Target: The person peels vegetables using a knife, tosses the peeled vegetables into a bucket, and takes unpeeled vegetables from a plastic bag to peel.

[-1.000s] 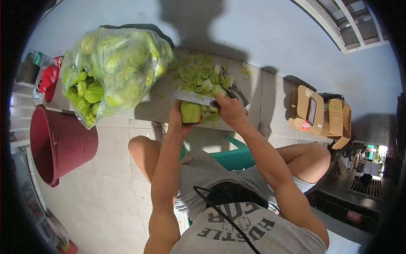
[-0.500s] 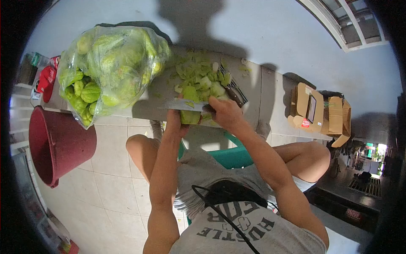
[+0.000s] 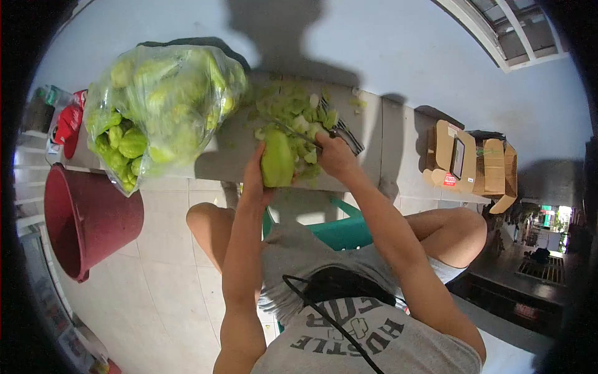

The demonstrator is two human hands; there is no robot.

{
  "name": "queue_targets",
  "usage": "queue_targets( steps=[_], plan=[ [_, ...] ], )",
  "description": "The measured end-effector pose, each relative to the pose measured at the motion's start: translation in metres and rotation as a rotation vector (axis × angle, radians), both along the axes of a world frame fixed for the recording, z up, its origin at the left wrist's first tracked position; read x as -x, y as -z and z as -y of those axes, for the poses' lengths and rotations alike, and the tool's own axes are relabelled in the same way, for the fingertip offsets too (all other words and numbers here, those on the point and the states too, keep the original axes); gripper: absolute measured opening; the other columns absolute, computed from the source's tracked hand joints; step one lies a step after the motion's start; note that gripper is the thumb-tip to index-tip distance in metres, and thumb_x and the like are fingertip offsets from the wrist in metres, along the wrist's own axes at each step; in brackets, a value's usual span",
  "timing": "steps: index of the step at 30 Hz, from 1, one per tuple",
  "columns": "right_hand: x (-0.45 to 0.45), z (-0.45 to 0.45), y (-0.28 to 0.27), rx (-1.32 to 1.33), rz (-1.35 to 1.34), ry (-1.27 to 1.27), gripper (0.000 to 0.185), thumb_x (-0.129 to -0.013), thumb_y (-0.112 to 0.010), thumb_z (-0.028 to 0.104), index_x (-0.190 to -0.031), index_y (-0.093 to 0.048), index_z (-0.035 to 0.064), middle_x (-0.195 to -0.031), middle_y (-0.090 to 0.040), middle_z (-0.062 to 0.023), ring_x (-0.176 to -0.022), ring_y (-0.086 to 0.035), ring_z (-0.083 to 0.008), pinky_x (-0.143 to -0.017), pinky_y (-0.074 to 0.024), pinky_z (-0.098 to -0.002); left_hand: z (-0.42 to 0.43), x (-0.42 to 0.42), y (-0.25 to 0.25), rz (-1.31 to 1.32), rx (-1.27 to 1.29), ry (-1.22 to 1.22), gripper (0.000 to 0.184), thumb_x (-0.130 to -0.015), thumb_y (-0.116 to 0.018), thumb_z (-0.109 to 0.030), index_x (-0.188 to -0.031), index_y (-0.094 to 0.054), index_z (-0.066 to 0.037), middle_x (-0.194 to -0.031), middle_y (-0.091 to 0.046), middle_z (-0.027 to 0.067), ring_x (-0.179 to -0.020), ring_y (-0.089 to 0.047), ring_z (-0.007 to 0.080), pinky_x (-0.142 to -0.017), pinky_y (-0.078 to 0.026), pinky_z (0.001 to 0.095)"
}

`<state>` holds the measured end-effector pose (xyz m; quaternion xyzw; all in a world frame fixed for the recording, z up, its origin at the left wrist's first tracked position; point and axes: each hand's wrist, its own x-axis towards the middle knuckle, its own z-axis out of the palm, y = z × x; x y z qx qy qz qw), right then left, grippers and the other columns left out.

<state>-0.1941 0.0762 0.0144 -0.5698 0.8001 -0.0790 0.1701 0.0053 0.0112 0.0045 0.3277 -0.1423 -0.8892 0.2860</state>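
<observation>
A large pale green chayote (image 3: 278,159) is gripped by my left hand (image 3: 254,177), which wraps around its left side and underneath. My right hand (image 3: 337,156) is closed on the handle of a knife (image 3: 288,129), whose blade points up and left just beyond the chayote. Behind both hands, a heap of green peelings and pale cut pieces (image 3: 289,103) covers part of the grey ledge (image 3: 224,153). Dark-handled metal utensils (image 3: 347,136) lie beside the heap, partly behind my right hand.
A big clear plastic bag of chayotes (image 3: 180,93) stands on the ledge at left. Below it is a dark red bucket (image 3: 112,215). Opened cardboard boxes (image 3: 445,149) sit on the ledge at right. A green stool (image 3: 339,232) is under me.
The knife has swung from lying across the chayote to beyond it, its tip now pointing away. The chayote shows more fully, and my right hand has moved slightly away from me.
</observation>
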Motion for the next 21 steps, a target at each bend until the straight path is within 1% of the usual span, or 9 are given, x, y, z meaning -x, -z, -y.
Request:
queue_targets(
  steps=[2,5,7,8,10,14,17,19,21],
  plan=[
    [-0.012,-0.005,-0.009,0.071,0.014,-0.017,0.017,-0.082,-0.060,0.009,-0.096,-0.050,0.0079,-0.079,-0.064,-0.0214,-0.075,-0.064,-0.0429,-0.063,-0.0472,-0.0533,-0.002,-0.001,0.005,0.001,-0.029,-0.055,0.045,-0.100,-0.040,-0.044,-0.121,-0.054,-0.007,-0.102,-0.064,0.0125,-0.088,-0.065,0.0286,-0.073,-0.055,0.0477],
    [-0.028,-0.009,-0.025,0.103,-0.017,-0.085,0.019,-0.079,-0.062,0.009,-0.093,-0.049,0.0063,-0.077,-0.063,-0.0201,-0.071,-0.064,-0.0418,-0.062,-0.0484,-0.0513,0.005,0.000,0.001,-0.180,-0.113,-0.138,0.047,-0.098,-0.041,-0.047,-0.121,-0.054,-0.007,-0.106,-0.064,0.0125,-0.095,-0.064,0.0285,-0.083,-0.053,0.0488],
    [-0.038,-0.014,-0.027,0.281,-0.042,-0.241,0.022,-0.076,-0.065,0.009,-0.089,-0.048,0.0059,-0.075,-0.063,-0.0171,-0.069,-0.065,-0.0383,-0.059,-0.0501,-0.0480,0.004,0.003,-0.008,-0.202,-0.256,-0.255,0.049,-0.096,-0.046,-0.049,-0.121,-0.053,-0.008,-0.107,-0.061,0.0130,-0.097,-0.061,0.0287,-0.087,-0.052,0.0452],
    [-0.042,-0.016,-0.027,0.277,-0.040,-0.239,0.022,-0.076,-0.065,0.009,-0.089,-0.048,0.0059,-0.075,-0.063,-0.0171,-0.069,-0.065,-0.0383,-0.059,-0.0501,-0.0480,0.004,0.002,0.002,-0.199,-0.260,-0.254,0.049,-0.096,-0.046,-0.049,-0.121,-0.053,-0.008,-0.107,-0.061,0.0130,-0.097,-0.061,0.0287,-0.087,-0.052,0.0452],
    [-0.049,-0.017,-0.027,0.296,-0.085,-0.314,0.025,-0.072,-0.068,0.010,-0.086,-0.048,0.0065,-0.073,-0.063,-0.0142,-0.067,-0.066,-0.0352,-0.056,-0.0509,-0.0447,0.008,0.001,0.018,-0.435,-0.137,-0.171,0.051,-0.094,-0.047,-0.051,-0.120,-0.057,-0.008,-0.110,-0.064,0.0110,-0.101,-0.062,0.0284,-0.091,-0.051,0.0453],
    [-0.055,-0.015,-0.027,0.309,-0.103,-0.323,0.027,-0.071,-0.069,0.009,-0.088,-0.048,0.0077,-0.073,-0.064,-0.0125,-0.066,-0.066,-0.0348,-0.054,-0.0508,-0.0443,0.004,0.000,0.022,-0.435,-0.135,-0.190,0.050,-0.093,-0.049,-0.049,-0.120,-0.058,-0.008,-0.110,-0.064,0.0095,-0.100,-0.062,0.0275,-0.092,-0.050,0.0431],
    [-0.056,-0.012,-0.030,0.343,-0.128,-0.300,0.029,-0.070,-0.071,0.009,-0.088,-0.047,0.0076,-0.073,-0.064,-0.0121,-0.065,-0.065,-0.0354,-0.054,-0.0505,-0.0439,0.002,0.002,0.019,-0.355,-0.114,-0.184,0.050,-0.093,-0.049,-0.049,-0.122,-0.057,-0.009,-0.112,-0.063,0.0093,-0.103,-0.061,0.0268,-0.093,-0.049,0.0442],
    [-0.050,-0.011,-0.026,0.398,-0.064,-0.295,0.029,-0.071,-0.070,0.008,-0.089,-0.048,0.0073,-0.073,-0.063,-0.0129,-0.064,-0.065,-0.0352,-0.055,-0.0505,-0.0450,-0.003,0.000,-0.003,-0.216,-0.220,-0.269,0.048,-0.094,-0.048,-0.045,-0.124,-0.052,-0.007,-0.118,-0.058,0.0139,-0.107,-0.058,0.0289,-0.091,-0.050,0.0470],
    [-0.044,-0.012,-0.022,0.326,-0.068,-0.255,0.028,-0.072,-0.070,0.007,-0.089,-0.048,0.0071,-0.073,-0.063,-0.0141,-0.065,-0.066,-0.0348,-0.056,-0.0505,-0.0456,-0.004,-0.003,0.003,-0.171,-0.192,-0.271,0.049,-0.095,-0.045,-0.047,-0.126,-0.052,-0.010,-0.122,-0.057,0.0127,-0.110,-0.057,0.0298,-0.091,-0.049,0.0484]
  ],
)
